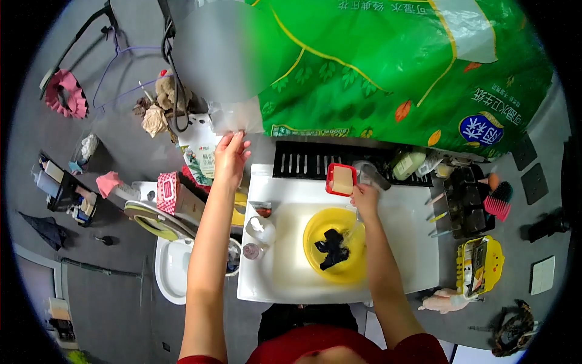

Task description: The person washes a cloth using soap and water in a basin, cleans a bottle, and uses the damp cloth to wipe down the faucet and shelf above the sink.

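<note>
My left hand is raised, its fingers bent and closed at the lower edge of a clear plastic end of a large green toilet-paper pack. My right hand is closed beside the faucet, touching or close to a red soap dish with a beige soap bar. What its fingers grip is hidden. Below it, a thin stream of water runs into a yellow basin. Dark wet cloth lies in the basin, which stands in the white sink.
A white pump bottle and a small pinkish jar stand on the sink's left ledge. Behind the sink is a black slotted rack with a green bottle. A yellow caddy and pink brush are at right. The toilet is at left.
</note>
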`<state>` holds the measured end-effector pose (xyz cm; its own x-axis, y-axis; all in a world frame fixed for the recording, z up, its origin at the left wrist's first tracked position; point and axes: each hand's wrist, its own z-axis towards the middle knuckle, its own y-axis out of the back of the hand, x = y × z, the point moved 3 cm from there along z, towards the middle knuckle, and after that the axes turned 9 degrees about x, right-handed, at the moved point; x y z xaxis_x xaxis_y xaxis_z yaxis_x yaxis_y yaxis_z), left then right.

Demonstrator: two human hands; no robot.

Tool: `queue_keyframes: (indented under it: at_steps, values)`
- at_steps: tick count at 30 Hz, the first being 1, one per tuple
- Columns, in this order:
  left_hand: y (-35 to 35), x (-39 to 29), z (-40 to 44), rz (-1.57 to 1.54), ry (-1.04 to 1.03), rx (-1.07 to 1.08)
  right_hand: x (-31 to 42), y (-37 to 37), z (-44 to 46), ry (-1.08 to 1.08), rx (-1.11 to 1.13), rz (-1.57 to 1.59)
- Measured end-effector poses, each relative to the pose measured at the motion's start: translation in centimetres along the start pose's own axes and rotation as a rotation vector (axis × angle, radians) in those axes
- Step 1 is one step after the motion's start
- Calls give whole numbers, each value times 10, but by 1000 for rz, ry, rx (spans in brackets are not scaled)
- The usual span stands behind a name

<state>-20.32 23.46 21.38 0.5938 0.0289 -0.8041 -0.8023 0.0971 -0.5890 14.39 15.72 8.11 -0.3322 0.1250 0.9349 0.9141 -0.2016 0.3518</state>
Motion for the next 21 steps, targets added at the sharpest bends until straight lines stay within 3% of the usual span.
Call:
queue_keyframes:
  at_steps: [8,9,13,21]
  values:
    - [-2,-6,-12,13,71,95,-12,-60,-138,-95,318,52]
    - [-2,-8,-16,33,93,132,-16,-73,-149,10,383,-51]
    - [-2,-16,-36,70,144,325,-39,-124,-192,45,539,-206]
    - [60,-4,-105,142,105,118,-45,-203,-234,-34,669,-98]
